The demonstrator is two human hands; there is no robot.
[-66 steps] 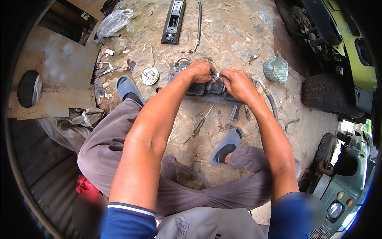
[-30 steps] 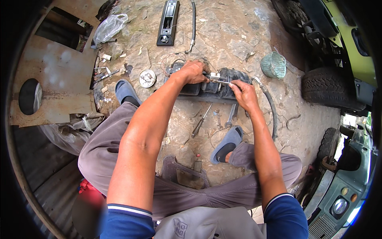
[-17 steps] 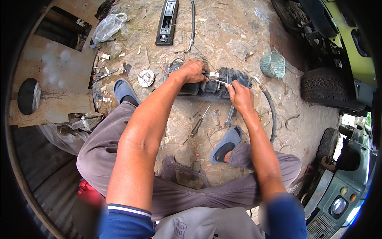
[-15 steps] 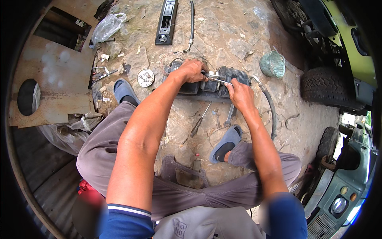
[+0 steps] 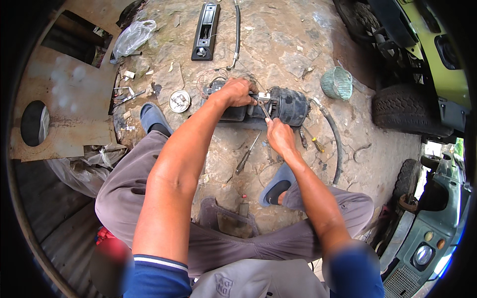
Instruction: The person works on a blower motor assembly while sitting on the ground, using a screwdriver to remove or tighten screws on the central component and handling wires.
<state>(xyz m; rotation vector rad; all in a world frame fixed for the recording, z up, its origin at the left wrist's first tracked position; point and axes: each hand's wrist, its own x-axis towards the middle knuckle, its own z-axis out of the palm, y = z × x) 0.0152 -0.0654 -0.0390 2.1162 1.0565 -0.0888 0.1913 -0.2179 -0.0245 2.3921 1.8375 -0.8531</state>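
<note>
A black cylindrical machine (image 5: 287, 107) with thin loose wires lies across the ground in front of me, its left part partly hidden under my arm. My left hand (image 5: 237, 92) is closed at its middle, fingers bent round something dark that I cannot make out. Right beside those fingertips sits a small whitish metal piece (image 5: 264, 96). My right hand (image 5: 281, 138) grips a slim metal wrench (image 5: 266, 110) by its near end. The wrench's far end meets the machine just below the whitish piece.
Between my feet and the machine lie a screwdriver (image 5: 247, 157) and a yellow-handled screwdriver (image 5: 318, 144). A tin of small parts (image 5: 180, 101) stands left, a green basket (image 5: 337, 83) right. A black hose (image 5: 334, 134) curves nearby. Further off lies a black rectangular housing (image 5: 205, 34).
My right hand has swung left and toward me, turning the wrench from nearly level to steeply slanted. The yellow-handled screwdriver has come into sight. My left hand stays at the machine's middle.
</note>
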